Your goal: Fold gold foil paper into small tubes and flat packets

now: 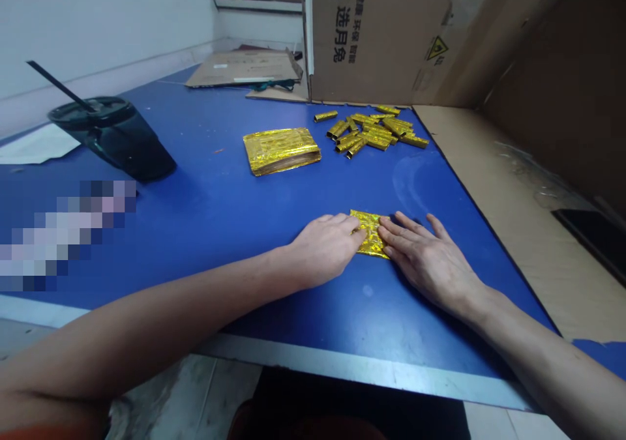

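Observation:
A shiny gold foil paper sheet [370, 234] lies flat on the blue table in front of me. At its left edge is my left hand [327, 248], its fingers bent and closed on the paper, thumb toward the middle. My right hand [430, 254] rests on the sheet's right side with fingers stretched out and slightly spread. Its fingertips cover that edge of the paper. Farther back sits a stack of gold foil paper [281, 148]. Right of the stack, several folded gold foil tubes [374, 130] lie in a loose pile.
A dark tumbler with a straw [130, 140] stands at the left, beside a white paper [39, 145]. Cardboard pieces [239, 68] lie at the back. A large cardboard box [391, 42] rises behind the pile. The table's pale front edge [342, 362] runs beneath my forearms.

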A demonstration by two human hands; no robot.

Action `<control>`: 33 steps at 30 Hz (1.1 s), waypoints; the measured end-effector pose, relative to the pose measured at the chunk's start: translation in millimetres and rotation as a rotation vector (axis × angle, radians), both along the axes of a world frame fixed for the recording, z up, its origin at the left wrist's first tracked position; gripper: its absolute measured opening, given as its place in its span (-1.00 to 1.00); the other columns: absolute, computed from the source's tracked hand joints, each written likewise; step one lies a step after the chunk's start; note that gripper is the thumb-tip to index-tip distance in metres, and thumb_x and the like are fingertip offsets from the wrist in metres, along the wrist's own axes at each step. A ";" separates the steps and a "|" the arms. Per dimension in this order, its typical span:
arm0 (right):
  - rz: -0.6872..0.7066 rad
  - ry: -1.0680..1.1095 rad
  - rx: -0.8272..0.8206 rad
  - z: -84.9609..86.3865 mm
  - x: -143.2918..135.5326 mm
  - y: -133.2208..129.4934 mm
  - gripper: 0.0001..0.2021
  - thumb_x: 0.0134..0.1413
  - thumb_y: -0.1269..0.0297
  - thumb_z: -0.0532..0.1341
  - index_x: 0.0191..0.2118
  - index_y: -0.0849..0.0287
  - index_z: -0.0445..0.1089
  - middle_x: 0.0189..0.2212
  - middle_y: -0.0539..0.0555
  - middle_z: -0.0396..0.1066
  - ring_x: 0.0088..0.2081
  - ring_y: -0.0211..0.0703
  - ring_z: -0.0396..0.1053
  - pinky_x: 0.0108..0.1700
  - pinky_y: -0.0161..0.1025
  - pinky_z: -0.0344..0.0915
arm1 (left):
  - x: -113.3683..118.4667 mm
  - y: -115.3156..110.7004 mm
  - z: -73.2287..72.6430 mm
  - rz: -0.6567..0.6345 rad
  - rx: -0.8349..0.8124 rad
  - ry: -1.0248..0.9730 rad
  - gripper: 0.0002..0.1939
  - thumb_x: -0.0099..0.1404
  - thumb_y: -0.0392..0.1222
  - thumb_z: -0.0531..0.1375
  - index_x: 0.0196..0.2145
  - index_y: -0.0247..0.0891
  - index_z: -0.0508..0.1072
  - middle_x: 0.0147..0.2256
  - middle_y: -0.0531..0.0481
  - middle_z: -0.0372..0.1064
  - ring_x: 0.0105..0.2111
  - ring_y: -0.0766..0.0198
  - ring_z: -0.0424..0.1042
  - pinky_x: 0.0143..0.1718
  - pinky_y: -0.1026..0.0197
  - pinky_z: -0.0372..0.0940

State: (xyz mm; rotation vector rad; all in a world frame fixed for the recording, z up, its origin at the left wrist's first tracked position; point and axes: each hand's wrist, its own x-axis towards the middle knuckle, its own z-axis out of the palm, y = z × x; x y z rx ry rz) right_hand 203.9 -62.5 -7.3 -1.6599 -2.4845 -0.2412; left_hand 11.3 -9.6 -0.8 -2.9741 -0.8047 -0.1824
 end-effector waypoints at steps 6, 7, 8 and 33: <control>-0.011 -0.010 -0.014 2.1 -1.8 -0.6 -0.67 0.16 0.28 -0.04 -0.01 0.15 0.29 0.04 0.09 0.25 0.09 0.03 0.14 0.07 0.25 -0.04 | -2.0 2.2 -2.2 -0.021 0.017 -0.028 -0.71 0.25 -0.34 -0.06 -0.10 -0.33 0.33 -0.11 -0.10 0.32 -0.10 0.19 0.28 -0.08 0.16 0.16; -0.011 -0.010 -0.017 2.4 -1.9 -0.6 -0.67 0.16 0.28 -0.05 -0.01 0.14 0.29 0.04 0.08 0.25 0.09 0.03 0.14 0.07 0.25 -0.04 | -2.2 2.4 -1.9 -0.024 0.011 -0.033 -0.71 0.25 -0.34 -0.05 -0.11 -0.32 0.34 -0.12 -0.09 0.33 -0.10 0.19 0.29 -0.08 0.16 0.15; -0.009 -0.009 -0.017 2.6 -1.9 -0.6 -0.68 0.16 0.28 -0.05 -0.01 0.14 0.29 0.04 0.08 0.25 0.09 0.03 0.14 0.06 0.25 -0.04 | -2.0 2.3 -1.3 -0.024 0.005 -0.038 -0.71 0.25 -0.32 -0.04 -0.12 -0.32 0.35 -0.12 -0.09 0.33 -0.11 0.20 0.29 -0.07 0.16 0.15; -0.012 -0.004 -0.053 3.5 -3.2 0.5 -0.68 0.15 0.28 -0.01 0.01 0.12 0.27 0.06 0.07 0.23 0.10 0.04 0.13 0.06 0.26 -0.04 | 8.8 -0.9 5.5 0.169 -0.126 -0.083 -0.83 0.24 -0.19 0.03 -0.25 -0.29 0.34 -0.23 -0.06 0.24 -0.20 0.17 0.21 -0.20 0.13 0.17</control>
